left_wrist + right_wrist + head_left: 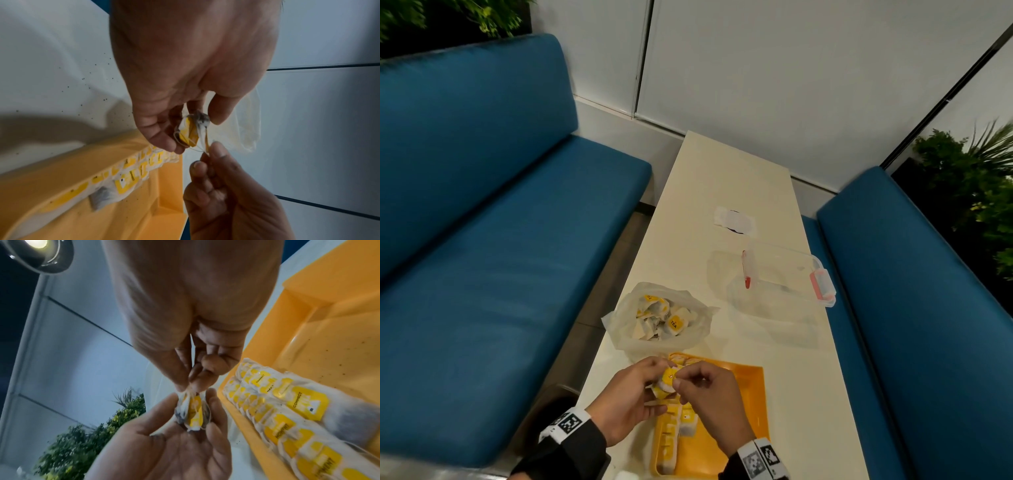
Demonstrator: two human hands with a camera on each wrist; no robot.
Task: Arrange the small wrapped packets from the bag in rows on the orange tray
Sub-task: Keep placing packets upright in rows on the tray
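Here the left hand (625, 399) cradles a crumpled yellow-and-white paper tea packet (667, 381) while the right hand (710, 401) pinches its string, probably untangling it for the orange plastic tray (743, 404).

The long cream tabletop (726, 178) carries an orange tray (751, 404) at its near end, then a clear plastic bag (626, 329), a clear lidded container (784, 277) to the right, and a white paper (736, 221) farther away.
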